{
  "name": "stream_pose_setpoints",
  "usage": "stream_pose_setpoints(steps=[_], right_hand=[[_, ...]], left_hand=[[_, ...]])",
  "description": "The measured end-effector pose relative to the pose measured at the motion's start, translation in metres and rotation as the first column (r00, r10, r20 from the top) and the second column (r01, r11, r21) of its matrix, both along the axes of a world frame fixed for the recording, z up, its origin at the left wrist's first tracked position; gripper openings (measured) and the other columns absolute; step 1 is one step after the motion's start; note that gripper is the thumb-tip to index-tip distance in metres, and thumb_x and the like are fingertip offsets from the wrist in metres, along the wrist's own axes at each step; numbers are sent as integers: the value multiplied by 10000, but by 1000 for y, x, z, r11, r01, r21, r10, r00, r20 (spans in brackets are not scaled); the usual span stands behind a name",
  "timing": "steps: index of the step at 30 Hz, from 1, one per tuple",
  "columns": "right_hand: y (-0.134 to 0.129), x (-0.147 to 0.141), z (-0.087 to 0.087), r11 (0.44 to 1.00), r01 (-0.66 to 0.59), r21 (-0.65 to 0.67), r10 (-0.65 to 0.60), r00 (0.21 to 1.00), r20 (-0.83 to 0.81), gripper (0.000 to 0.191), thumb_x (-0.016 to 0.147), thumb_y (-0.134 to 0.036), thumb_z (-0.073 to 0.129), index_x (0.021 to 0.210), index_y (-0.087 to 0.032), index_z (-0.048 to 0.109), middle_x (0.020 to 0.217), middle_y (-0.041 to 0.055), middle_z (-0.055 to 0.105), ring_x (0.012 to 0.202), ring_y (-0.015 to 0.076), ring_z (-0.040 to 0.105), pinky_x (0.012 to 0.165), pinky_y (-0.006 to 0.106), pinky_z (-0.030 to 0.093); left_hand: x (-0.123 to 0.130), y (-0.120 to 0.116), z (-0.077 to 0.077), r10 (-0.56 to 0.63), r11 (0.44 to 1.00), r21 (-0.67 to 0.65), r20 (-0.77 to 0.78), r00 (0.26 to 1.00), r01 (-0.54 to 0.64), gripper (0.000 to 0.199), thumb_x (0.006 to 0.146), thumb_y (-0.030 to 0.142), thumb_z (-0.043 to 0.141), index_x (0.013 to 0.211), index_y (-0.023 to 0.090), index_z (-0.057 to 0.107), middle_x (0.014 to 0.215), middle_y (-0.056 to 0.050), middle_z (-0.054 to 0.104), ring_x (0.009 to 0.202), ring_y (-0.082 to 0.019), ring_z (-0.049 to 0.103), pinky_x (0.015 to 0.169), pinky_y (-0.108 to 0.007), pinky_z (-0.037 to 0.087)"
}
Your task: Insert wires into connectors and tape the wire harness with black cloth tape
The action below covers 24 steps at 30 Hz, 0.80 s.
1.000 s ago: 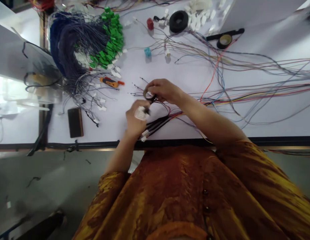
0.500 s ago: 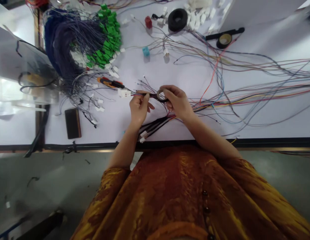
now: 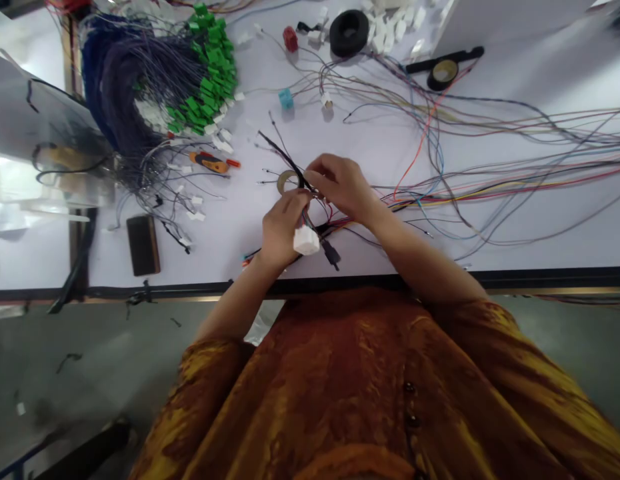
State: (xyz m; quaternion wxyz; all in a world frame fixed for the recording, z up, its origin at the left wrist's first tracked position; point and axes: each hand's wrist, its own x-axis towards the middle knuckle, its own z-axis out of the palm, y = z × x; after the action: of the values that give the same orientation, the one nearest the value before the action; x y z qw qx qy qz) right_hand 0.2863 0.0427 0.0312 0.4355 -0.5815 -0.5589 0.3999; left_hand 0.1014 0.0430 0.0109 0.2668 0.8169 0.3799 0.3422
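A bunch of dark wires is slanting toward the far left with its thin tips splaying, while a blocky white plug is pointing nearward and a brownish tape ring is sitting just beside the wires.

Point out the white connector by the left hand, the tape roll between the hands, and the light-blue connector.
White connector (image 3: 307, 241): head view, middle of its housing.
Tape roll (image 3: 281, 182): head view, left side of its ring.
Light-blue connector (image 3: 286, 99): head view, middle of its body.
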Motion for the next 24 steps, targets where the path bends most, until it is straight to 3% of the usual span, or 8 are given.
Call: stream_pose_setpoints(steps=[3,8,11,13,15,19,21,24], right_hand=[[26,-1,4,995,-93,-37,95,994,50,141,843,-242,725,814,-176,604,729,6,607,810,154,603,700,242,449],[53,-13,-3,971,-185,-154,213,957,197,200,743,-108,719,768,-166,530,772,14,602,809,135,585,695,221,429],[57,-15,-10,966,-110,-233,137,986,99,214,750,-47,637,808,-179,478,749,4,573,708,101,560,599,195,411],[56,-13,-20,951,-63,-303,32,994,-106,248,762,-61,633,832,-209,448,692,-11,542,615,107,541,501,193,405],[51,-9,-31,929,-38,-369,-76,954,-289,261,779,-83,633,853,-231,430,673,-21,519,570,117,536,439,200,412],[43,0,-44,919,104,-381,-244,907,-342,324,770,-51,595,974,-234,421,823,-20,534,607,102,564,457,201,453],[38,5,-39,939,115,-323,-228,913,-337,382,758,-39,599,1035,-236,425,826,-40,526,578,81,536,447,183,422],[30,10,-25,940,12,-340,-157,901,-404,360,767,-42,587,1045,-233,464,690,-84,468,459,62,426,382,175,328]], left_hand=[[-5,-1,-10,-52,996,71,-120,991,61,220,955,387,617,1095,243,706,1297,-99,694,1164,-240,677,996,-344,538],[-9,6,-26,-74,996,36,-122,990,79,208,975,388,571,1057,237,688,1260,-105,694,1118,-240,682,990,-348,534],[-11,12,-30,-82,997,1,-23,996,82,226,977,433,576,1010,235,682,1218,-109,680,1136,-241,663,1009,-373,532],[-12,14,-31,-12,1000,12,92,996,11,259,980,464,573,948,227,671,1114,-112,684,1093,-234,663,1001,-398,543],[-11,15,-34,78,997,-1,175,981,-79,280,1002,466,537,942,221,659,1064,-110,681,1046,-219,669,957,-404,573],[-5,15,-40,199,969,-208,312,929,-138,315,1000,514,526,1015,219,633,1082,-97,687,934,-187,721,769,-330,623],[-1,17,-41,258,934,-328,356,898,-138,376,966,576,556,996,208,623,1053,-86,698,864,-181,747,710,-296,616],[2,23,-38,320,893,-425,362,876,-151,443,939,629,566,957,189,617,1034,-85,713,800,-170,761,632,-246,591]])
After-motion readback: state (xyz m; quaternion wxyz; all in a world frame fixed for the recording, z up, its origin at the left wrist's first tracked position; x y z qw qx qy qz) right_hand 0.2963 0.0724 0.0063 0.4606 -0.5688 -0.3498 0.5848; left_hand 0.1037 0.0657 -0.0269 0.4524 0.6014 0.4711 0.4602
